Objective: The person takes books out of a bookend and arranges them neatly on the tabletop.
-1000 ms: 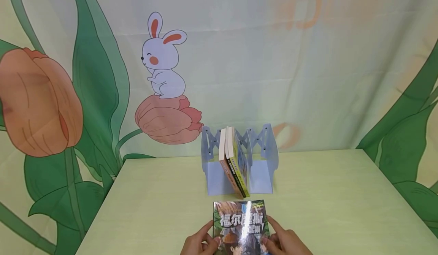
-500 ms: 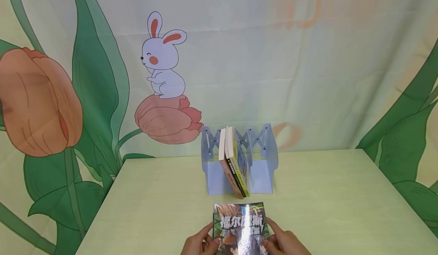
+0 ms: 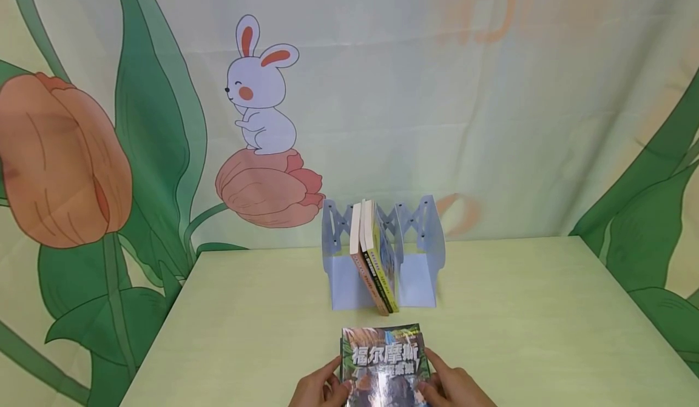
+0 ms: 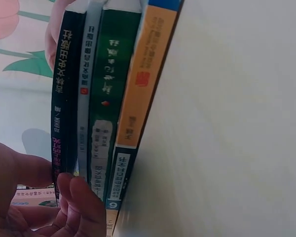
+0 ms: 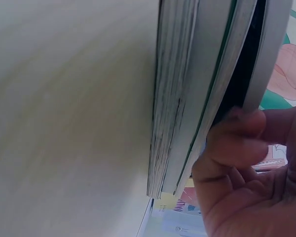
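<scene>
A glossy book with large white Chinese characters lies at the near edge of the head view. My left hand grips its left side, thumb on the cover; my right hand grips the right side likewise. In the left wrist view this top book shows a dark spine, above a thin grey-blue book, a green book and an orange-spined book on the table. The right wrist view shows a dark gap under the top book, where my right fingers sit. The book's near end is cut off.
Beyond the stack stands a pale blue expandable book rack. Several books lean inside it, left of its middle divider. The light green table reaches back to a printed curtain with a rabbit and tulips.
The glossy book has shifted slightly toward me and its far edge sits a little lower. Both hands keep their hold. The head view has tipped slightly; rack and leaning books stay put.
</scene>
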